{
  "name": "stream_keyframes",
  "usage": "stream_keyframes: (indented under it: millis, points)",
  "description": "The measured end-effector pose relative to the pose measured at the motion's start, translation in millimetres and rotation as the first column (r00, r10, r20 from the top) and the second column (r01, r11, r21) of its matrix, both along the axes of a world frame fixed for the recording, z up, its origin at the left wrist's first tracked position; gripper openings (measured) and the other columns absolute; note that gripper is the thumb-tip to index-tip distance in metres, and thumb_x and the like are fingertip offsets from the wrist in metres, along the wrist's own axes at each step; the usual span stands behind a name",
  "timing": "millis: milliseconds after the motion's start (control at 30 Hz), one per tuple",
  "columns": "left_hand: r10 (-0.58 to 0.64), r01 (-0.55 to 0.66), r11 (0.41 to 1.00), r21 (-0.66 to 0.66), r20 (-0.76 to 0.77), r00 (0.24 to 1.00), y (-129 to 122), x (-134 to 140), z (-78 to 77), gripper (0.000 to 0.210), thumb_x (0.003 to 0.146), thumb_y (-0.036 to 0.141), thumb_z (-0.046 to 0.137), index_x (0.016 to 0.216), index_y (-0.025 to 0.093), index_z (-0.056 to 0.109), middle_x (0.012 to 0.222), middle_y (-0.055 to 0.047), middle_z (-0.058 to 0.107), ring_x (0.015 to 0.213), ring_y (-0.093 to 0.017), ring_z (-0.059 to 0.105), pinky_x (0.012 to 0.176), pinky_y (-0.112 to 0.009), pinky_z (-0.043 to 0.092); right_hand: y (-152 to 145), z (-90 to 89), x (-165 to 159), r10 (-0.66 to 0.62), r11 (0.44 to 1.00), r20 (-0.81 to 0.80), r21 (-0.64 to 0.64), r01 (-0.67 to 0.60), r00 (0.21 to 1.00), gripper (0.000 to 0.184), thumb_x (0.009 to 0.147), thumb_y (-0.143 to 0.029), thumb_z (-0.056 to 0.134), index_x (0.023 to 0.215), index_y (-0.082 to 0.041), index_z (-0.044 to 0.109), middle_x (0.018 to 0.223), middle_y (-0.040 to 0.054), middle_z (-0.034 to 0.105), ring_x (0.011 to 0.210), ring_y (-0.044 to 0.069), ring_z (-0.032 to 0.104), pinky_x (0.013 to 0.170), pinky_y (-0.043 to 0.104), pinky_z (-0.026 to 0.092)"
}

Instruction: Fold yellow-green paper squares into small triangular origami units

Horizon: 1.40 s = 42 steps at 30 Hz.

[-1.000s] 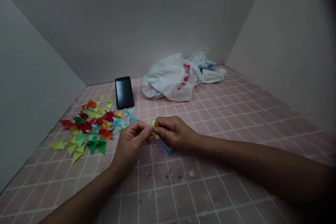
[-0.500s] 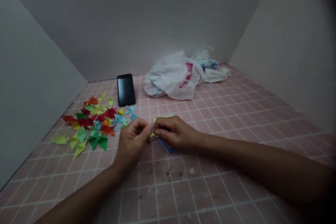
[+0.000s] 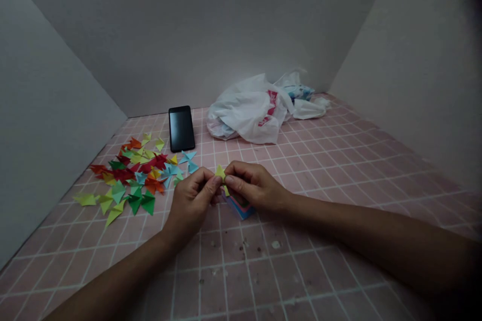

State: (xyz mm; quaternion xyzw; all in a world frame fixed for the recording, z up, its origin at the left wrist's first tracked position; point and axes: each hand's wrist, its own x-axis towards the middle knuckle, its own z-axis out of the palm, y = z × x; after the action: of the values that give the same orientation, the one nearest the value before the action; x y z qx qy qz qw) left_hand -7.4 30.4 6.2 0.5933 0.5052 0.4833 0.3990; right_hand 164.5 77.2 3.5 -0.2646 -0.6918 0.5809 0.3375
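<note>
A small folded piece of yellow paper (image 3: 220,172) is pinched between my two hands, its pointed tip sticking up. My left hand (image 3: 196,191) grips its left side with thumb and forefinger. On the other side, the thumb and fingers of my right hand (image 3: 253,185) close on it. Below and partly behind my right hand lies a stack of coloured paper sheets (image 3: 243,211), with blue and pink edges showing. Left of my hands, several small folded paper pieces (image 3: 124,175) in red, orange, yellow, green and light blue are spread in a loose heap.
A black phone (image 3: 182,129) leans or lies beyond the heap. Crumpled white plastic bags (image 3: 246,110) with red print sit near the back wall. The pink tiled surface (image 3: 286,271) carries a few pale and dark spots. Grey walls (image 3: 226,25) enclose the back and both sides.
The yellow paper now stands with its tip up between my fingers. My right hand has turned slightly, with its thumb pressed higher on the paper.
</note>
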Motion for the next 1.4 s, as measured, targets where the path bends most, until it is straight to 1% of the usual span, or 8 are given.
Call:
stream_keyframes:
  millis: [167, 300, 433, 733, 900, 1067, 1233, 1400]
  points:
    - [-0.019, 0.019, 0.999, 0.051, -0.017, 1.0, -1, 2, 1.0, 0.024, 0.092, 0.034, 0.059, 0.072, 0.019, 0.061, 0.062, 0.002, 0.058, 0.058, -0.012, 0.055, 0.057, -0.024, 0.045, 1, 1.1, 1, -0.024, 0.986, 0.007, 0.164, 0.022, 1.0, 0.018, 0.094, -0.028, 0.052, 0.079, -0.018, 0.053, 0.064, -0.0037, 0.051, 0.053, 0.009, 0.046, 0.051, 0.023, 0.036]
    - [-0.026, 0.027, 0.999, 0.044, -0.023, 0.999, 0, 2, 3.9, 0.017, 0.09, 0.031, 0.06, 0.077, 0.019, 0.062, 0.065, 0.001, 0.061, 0.061, -0.013, 0.058, 0.061, -0.025, 0.046, 6, 0.9, 5, -0.108, 0.849, 0.053, 0.524, 0.064, 0.993, 0.019, 0.095, -0.022, 0.05, 0.077, -0.018, 0.054, 0.072, 0.0005, 0.058, 0.063, 0.011, 0.05, 0.063, 0.025, 0.04]
    - [-0.018, 0.036, 0.994, 0.106, -0.166, 0.986, -2, -1, 5.6, 0.022, 0.091, 0.032, 0.058, 0.073, 0.02, 0.06, 0.061, 0.002, 0.056, 0.056, -0.012, 0.053, 0.056, -0.025, 0.042, 5, -2.0, 6, -0.107, 0.765, 0.041, 0.641, 0.056, 0.993, 0.021, 0.098, -0.024, 0.047, 0.079, -0.019, 0.053, 0.075, 0.0022, 0.06, 0.065, 0.012, 0.051, 0.064, 0.025, 0.039]
    - [0.006, 0.046, 0.984, 0.173, -0.291, 0.957, -1, 1, 4.7, 0.022, 0.091, 0.031, 0.058, 0.072, 0.02, 0.06, 0.061, 0.002, 0.056, 0.056, -0.013, 0.052, 0.056, -0.025, 0.039, 8, -0.5, 3, -0.044, 0.94, -0.053, 0.336, 0.06, 0.998, 0.017, 0.092, -0.032, 0.059, 0.085, -0.019, 0.053, 0.072, -0.0024, 0.054, 0.062, 0.011, 0.049, 0.059, 0.023, 0.039]
    - [-0.007, 0.087, 0.974, 0.208, -0.358, 0.934, -5, 5, 3.7, 0.029, 0.092, 0.033, 0.056, 0.066, 0.02, 0.052, 0.058, 0.003, 0.052, 0.055, -0.013, 0.049, 0.056, -0.026, 0.036, 4, 8.0, 3, -0.079, 0.873, 0.016, 0.484, 0.062, 0.997, 0.017, 0.093, -0.026, 0.053, 0.077, -0.018, 0.052, 0.07, -0.0015, 0.053, 0.063, 0.012, 0.048, 0.061, 0.024, 0.036]
    - [-0.037, 0.057, 0.992, 0.109, -0.178, 0.983, 4, 9, -5.7, 0.022, 0.092, 0.038, 0.054, 0.079, 0.02, 0.057, 0.064, 0.002, 0.058, 0.058, -0.015, 0.056, 0.06, -0.027, 0.044, 9, 3.4, -4, -0.246, 0.85, 0.017, 0.485, 0.207, 0.969, 0.029, 0.095, -0.031, 0.046, 0.068, -0.02, 0.044, 0.061, -0.0023, 0.049, 0.056, 0.012, 0.045, 0.056, 0.025, 0.033]
    - [-0.102, 0.114, 0.992, 0.049, -0.208, 0.973, 18, 8, -6.5, 0.024, 0.089, 0.04, 0.055, 0.077, 0.019, 0.059, 0.063, 0.003, 0.056, 0.055, -0.014, 0.052, 0.055, -0.026, 0.04, 33, -3.5, -5, -0.068, 0.979, 0.094, 0.198, 0.048, 0.993, 0.029, 0.093, -0.038, 0.05, 0.072, -0.019, 0.048, 0.052, -0.0048, 0.052, 0.044, 0.01, 0.049, 0.047, 0.021, 0.035]
    - [-0.082, 0.099, 0.993, 0.067, -0.217, 0.973, 20, 11, -5.8, 0.024, 0.084, 0.039, 0.06, 0.07, 0.02, 0.056, 0.058, 0.004, 0.053, 0.053, -0.013, 0.047, 0.051, -0.025, 0.035, 35, -0.6, 1, -0.058, 0.989, 0.118, 0.141, 0.041, 0.991, 0.019, 0.082, -0.025, 0.063, 0.068, -0.017, 0.051, 0.049, -0.0068, 0.052, 0.037, 0.009, 0.049, 0.039, 0.018, 0.031]
